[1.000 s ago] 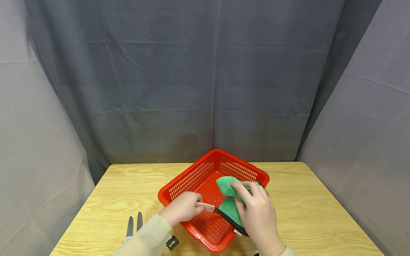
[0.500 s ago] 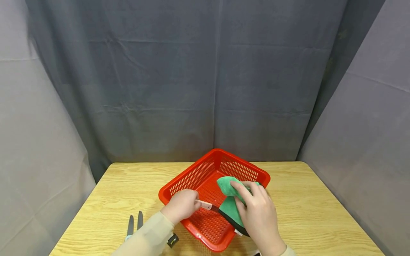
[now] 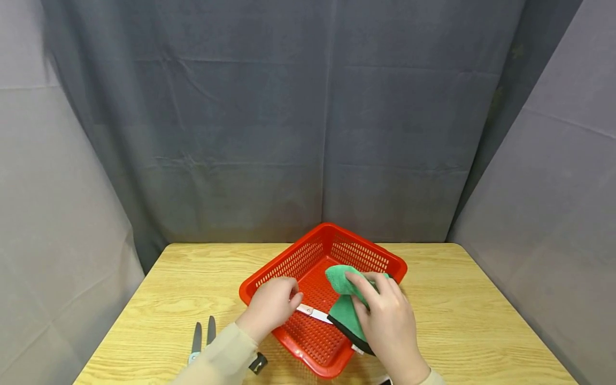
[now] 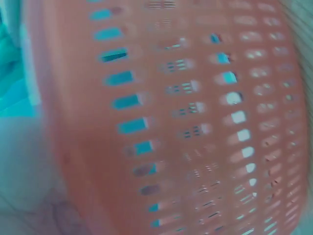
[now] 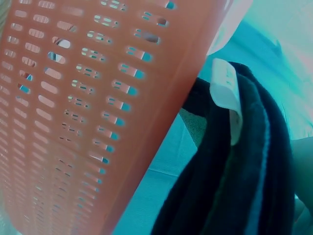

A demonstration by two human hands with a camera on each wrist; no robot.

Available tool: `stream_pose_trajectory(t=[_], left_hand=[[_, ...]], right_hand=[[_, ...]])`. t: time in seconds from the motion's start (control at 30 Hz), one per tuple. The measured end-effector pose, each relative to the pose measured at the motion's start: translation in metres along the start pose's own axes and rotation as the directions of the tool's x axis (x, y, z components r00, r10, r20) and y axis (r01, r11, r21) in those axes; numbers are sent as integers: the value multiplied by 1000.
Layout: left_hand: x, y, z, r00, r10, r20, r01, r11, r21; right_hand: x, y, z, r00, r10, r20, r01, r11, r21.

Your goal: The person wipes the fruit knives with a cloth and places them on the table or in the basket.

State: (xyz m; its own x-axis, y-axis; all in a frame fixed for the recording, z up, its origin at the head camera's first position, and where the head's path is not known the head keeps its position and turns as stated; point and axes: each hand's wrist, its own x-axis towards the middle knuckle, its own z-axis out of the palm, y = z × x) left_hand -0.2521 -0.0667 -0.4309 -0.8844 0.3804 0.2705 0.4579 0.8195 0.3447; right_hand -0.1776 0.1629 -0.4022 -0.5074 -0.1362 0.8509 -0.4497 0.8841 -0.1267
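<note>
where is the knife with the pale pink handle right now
In the head view, the knife is over the red basket, its handle at the left hand and its blade reaching right to the green cloth.

Cloth-screened booth | grey curtain point(image 3: 250, 117) behind | pale side sheets point(image 3: 62, 214) | wood-grain table point(image 3: 457, 310)

Glossy plastic basket point(image 3: 316, 280), matt cloth point(image 3: 345, 315)

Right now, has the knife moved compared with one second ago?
Yes, slightly: against the red basket in the head view, the knife has shifted leftward, with more of its blade showing beside the green cloth.
</note>
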Motion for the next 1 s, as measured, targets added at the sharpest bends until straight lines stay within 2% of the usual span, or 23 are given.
stream_pose_trajectory(t=[0.3, 0.47, 0.6, 0.8, 1.0], left_hand=[[-15, 5, -17, 986, -12, -167, -8, 993, -118], [-29, 6, -26, 975, -56, -213, 20, 986, -164], [-39, 0, -31, 969, -95, -227, 55, 983, -176], [-53, -19, -34, 957, -178, -228, 141, 976, -168], [-67, -31, -37, 944, -265, -195, 233, 958, -169]], right_hand=[[0, -1, 1, 1000, -4, -12, 4, 1000, 9], [0, -2, -1, 1000, -2, -16, 3, 1000, 14], [0, -2, -2, 1000, -4, -16, 4, 1000, 20], [1, -2, -2, 1000, -6, -13, 6, 1000, 22], [1, -1, -3, 999, -9, -30, 10, 1000, 27]])
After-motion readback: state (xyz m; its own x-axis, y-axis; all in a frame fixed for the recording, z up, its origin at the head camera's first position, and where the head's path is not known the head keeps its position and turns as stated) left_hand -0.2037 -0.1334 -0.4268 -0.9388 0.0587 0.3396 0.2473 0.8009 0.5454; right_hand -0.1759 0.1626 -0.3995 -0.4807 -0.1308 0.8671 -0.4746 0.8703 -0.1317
